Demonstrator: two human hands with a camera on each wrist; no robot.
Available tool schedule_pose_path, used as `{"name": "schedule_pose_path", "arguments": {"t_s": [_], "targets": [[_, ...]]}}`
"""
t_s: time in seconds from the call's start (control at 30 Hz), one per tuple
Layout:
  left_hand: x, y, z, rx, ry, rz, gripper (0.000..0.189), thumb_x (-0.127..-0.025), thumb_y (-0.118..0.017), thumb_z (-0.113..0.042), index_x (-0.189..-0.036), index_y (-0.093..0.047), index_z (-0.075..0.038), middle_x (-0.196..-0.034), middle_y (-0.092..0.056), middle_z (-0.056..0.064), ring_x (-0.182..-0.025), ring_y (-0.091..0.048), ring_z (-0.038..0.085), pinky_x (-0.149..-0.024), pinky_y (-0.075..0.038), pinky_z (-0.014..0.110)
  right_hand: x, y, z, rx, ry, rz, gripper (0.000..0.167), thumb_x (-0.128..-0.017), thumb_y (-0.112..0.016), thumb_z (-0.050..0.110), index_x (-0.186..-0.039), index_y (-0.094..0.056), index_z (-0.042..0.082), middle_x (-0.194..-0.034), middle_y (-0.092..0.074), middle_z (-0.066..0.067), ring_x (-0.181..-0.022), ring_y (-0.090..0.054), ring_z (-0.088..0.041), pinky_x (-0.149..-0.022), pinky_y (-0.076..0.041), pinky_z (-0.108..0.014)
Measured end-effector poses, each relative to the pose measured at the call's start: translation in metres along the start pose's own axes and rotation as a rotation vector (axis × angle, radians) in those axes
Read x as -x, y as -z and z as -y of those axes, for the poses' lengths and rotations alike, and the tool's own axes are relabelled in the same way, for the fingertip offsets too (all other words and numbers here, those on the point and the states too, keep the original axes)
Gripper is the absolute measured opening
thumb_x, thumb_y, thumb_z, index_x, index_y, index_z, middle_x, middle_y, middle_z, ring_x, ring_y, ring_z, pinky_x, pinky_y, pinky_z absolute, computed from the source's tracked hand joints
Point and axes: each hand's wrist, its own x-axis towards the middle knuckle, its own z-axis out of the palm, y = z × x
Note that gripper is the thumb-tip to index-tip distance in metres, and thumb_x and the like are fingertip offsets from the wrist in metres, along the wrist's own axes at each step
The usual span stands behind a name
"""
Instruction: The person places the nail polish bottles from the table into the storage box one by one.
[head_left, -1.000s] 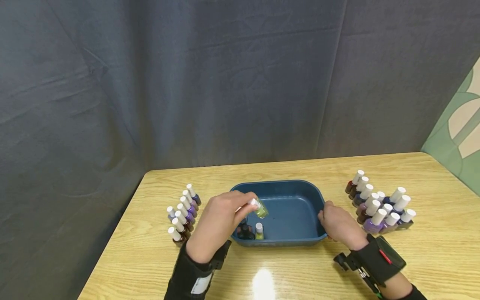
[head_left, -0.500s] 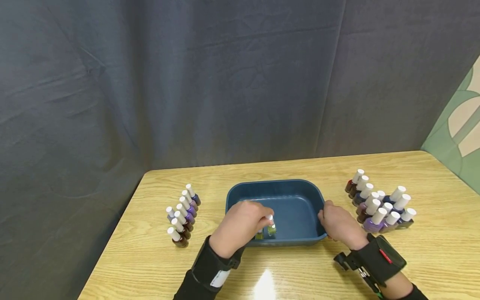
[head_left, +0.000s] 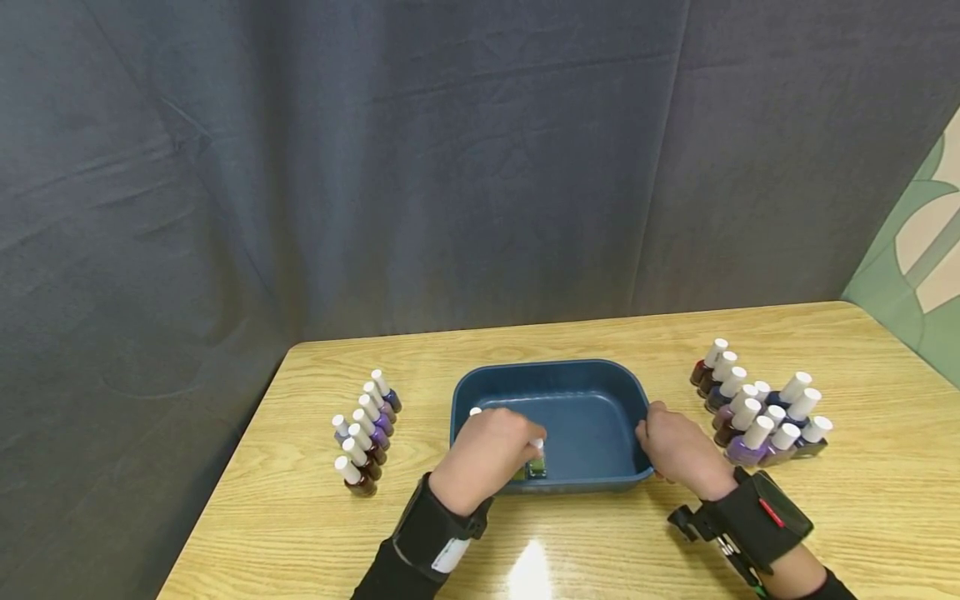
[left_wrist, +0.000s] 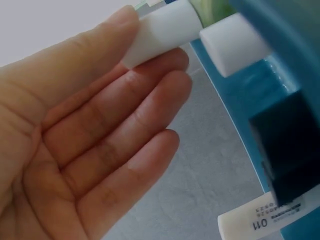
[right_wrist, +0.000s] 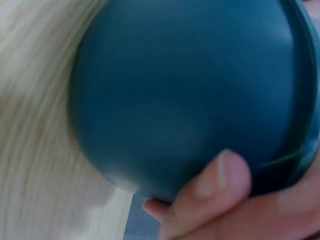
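Inside the blue tray [head_left: 596, 425], my left hand [head_left: 487, 454] pinches the white cap of a green nail polish bottle [head_left: 537, 467] between thumb and forefinger. That bottle stands near the tray's front wall, and the left wrist view shows its white cap [left_wrist: 167, 30] in the grip. Right beside it is another white-capped bottle [left_wrist: 237, 45]. A cap printed 011 [left_wrist: 255, 225] belongs to a further bottle at the tray's left end; my left hand hides most of that corner in the head view. My right hand [head_left: 682, 446] grips the tray's right rim, fingers against the outer wall [right_wrist: 185, 100].
On the left, a slanting row of nail polish bottles [head_left: 369, 425] stands on the wooden table [head_left: 285, 517]. Several more bottles [head_left: 757, 412] are grouped right of the tray, close to my right hand. A grey curtain [head_left: 480, 167] hangs behind the table.
My left hand has carried the green nail polish bottle right and down into the tray, turning it from tilted to upright. My right hand stays on the rim.
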Motion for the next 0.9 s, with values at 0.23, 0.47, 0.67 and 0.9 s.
{"name": "schedule_pose_path", "arguments": {"t_s": [0.23,0.47,0.67,0.9], "targets": [[0.001,-0.002,0.001,-0.015,0.011,0.024,0.011,-0.083,-0.064,-0.024,-0.092,-0.071,-0.022,-0.083,-0.068,-0.008,-0.068,-0.058,0.004,-0.059,-0.036,0.011,0.000,0.000,0.000,0.008,0.002,-0.012,0.024,-0.095,-0.037,0.011,-0.096,-0.043,-0.012,-0.058,-0.049,-0.007,-0.043,-0.048,-0.016,-0.046,-0.034,-0.029],[0.000,-0.005,0.001,0.033,0.015,0.070,0.009,-0.083,-0.064,-0.021,-0.086,-0.073,-0.022,-0.082,-0.069,-0.007,-0.064,-0.056,0.003,-0.059,-0.035,0.009,0.000,0.000,0.000,0.012,-0.002,-0.012,0.024,-0.095,-0.037,0.011,-0.097,-0.043,-0.012,-0.059,-0.049,-0.008,-0.044,-0.048,-0.016,-0.047,-0.034,-0.029],[-0.002,-0.010,0.000,0.039,0.016,0.094,0.012,-0.083,-0.065,-0.016,-0.074,-0.071,-0.021,-0.071,-0.066,-0.008,-0.054,-0.046,0.000,-0.053,-0.030,0.011,-0.001,0.000,-0.001,0.008,-0.010,-0.004,0.025,-0.095,-0.037,0.011,-0.098,-0.043,-0.013,-0.060,-0.049,-0.008,-0.044,-0.049,-0.016,-0.046,-0.035,-0.029],[-0.002,-0.012,-0.001,0.020,0.037,0.096,0.006,-0.080,-0.069,-0.021,-0.075,-0.070,-0.020,-0.067,-0.063,-0.008,-0.055,-0.051,0.003,-0.052,-0.035,0.013,-0.001,0.000,-0.001,0.010,-0.005,-0.004,0.025,-0.095,-0.037,0.011,-0.097,-0.043,-0.013,-0.060,-0.049,-0.008,-0.045,-0.048,-0.016,-0.047,-0.034,-0.029]]}}
